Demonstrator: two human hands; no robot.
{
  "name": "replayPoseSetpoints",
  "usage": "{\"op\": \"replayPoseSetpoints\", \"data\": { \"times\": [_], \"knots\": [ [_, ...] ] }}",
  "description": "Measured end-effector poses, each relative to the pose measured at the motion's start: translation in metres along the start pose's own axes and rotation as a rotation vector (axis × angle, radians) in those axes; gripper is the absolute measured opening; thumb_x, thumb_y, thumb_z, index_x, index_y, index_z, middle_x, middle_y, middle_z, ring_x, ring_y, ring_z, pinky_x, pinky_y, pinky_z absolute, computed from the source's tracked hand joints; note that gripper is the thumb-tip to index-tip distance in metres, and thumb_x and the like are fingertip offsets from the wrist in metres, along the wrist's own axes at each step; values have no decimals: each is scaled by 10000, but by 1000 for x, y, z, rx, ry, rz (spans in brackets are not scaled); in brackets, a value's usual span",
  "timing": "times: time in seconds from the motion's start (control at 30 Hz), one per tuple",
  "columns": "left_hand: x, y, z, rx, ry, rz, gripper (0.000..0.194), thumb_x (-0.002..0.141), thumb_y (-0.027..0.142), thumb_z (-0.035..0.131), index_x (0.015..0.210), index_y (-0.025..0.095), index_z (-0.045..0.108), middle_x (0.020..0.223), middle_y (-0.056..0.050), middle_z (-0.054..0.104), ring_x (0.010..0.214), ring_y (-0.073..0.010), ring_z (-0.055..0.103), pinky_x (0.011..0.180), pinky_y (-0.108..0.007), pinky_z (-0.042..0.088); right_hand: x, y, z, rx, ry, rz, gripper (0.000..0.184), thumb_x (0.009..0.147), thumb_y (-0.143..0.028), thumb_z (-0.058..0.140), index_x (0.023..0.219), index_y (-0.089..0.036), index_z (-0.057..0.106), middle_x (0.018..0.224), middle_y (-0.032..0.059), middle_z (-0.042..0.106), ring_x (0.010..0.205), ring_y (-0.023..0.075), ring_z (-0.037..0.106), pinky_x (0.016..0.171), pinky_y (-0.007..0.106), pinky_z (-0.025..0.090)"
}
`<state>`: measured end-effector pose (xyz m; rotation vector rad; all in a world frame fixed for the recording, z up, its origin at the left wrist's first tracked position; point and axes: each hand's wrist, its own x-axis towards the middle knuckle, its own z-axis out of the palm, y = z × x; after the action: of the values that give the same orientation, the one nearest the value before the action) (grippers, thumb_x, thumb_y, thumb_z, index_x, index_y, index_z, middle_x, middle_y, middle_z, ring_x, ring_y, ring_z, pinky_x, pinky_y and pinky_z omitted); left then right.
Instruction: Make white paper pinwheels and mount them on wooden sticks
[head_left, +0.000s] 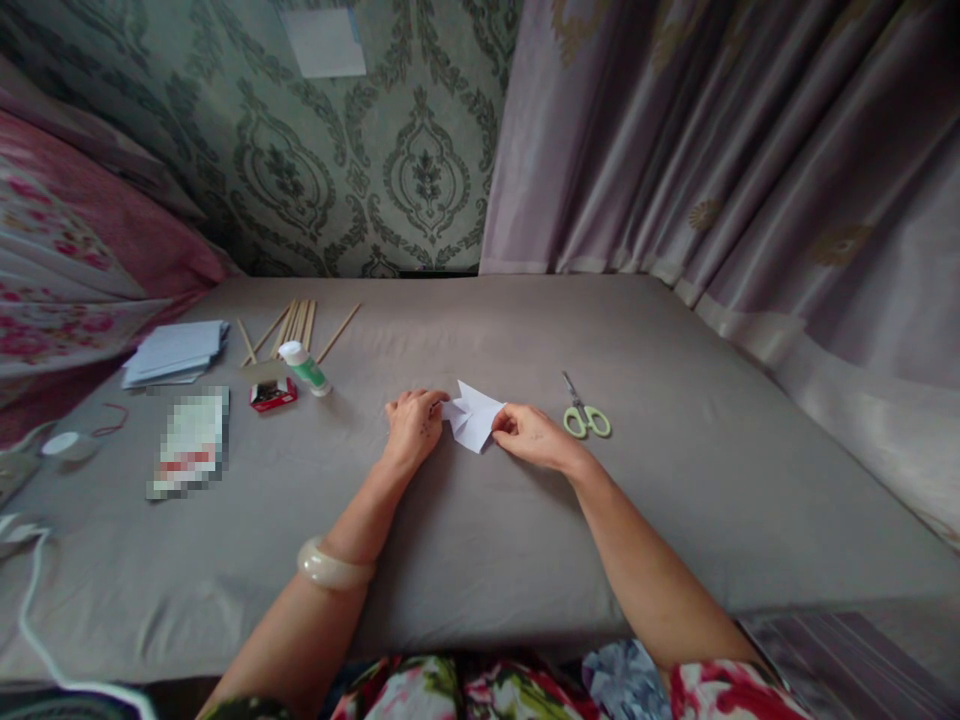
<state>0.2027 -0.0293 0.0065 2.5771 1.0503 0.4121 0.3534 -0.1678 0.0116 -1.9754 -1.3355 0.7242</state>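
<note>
A small folded piece of white paper (477,420) is held between my two hands, just above the grey cloth. My left hand (414,425) pinches its left end, with the fingers curled over so that part of that end is hidden. On the other side, my right hand (534,435) grips the right edge between thumb and fingers. The paper has creases and pointed flaps, one of them sticking up at the top. Just right of my right hand lie scissors (583,412) with light green handles, their blades pointing away from me.
Left of my hands stand a glue stick (306,370) and a small red box (273,394). Behind them lie several wooden sticks (300,328). A stack of white paper (176,352), a blurred packet (191,440) and a white cable (34,610) are farther left. A curtain (645,150) hangs at the right.
</note>
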Motion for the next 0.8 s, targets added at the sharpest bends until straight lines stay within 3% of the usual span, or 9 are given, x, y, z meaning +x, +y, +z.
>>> {"op": "replayPoseSetpoints", "data": {
  "times": [0.23,0.37,0.57,0.8],
  "knots": [
    [7,1,1,-32,28,33,279,850,209,448,989,254,686,1034,-70,694,996,-257,556,851,-413,346,-11,-15,-2,-287,53,-41,91,762,-178,569,847,-209,584,745,-8,641,660,125,556,583,226,341],
    [11,2,2,-50,60,53,269,858,211,455,1004,253,677,1057,-61,691,1028,-248,543,868,-408,335,-12,-19,0,-355,68,-90,177,789,-210,615,964,-220,587,877,15,638,769,144,573,648,238,356],
    [0,5,-2,0,147,108,246,849,212,485,989,246,685,1066,-78,670,1018,-245,529,845,-389,335,-11,-17,0,-402,48,-147,147,843,-270,605,979,-224,639,1006,42,592,868,155,589,731,249,391],
    [-19,19,-5,49,46,255,227,869,226,478,942,242,692,1015,-53,695,996,-227,544,879,-399,314,-9,-16,0,-392,7,-197,145,860,-243,584,976,-225,669,1037,47,601,887,154,599,768,253,406]
  ]
}}
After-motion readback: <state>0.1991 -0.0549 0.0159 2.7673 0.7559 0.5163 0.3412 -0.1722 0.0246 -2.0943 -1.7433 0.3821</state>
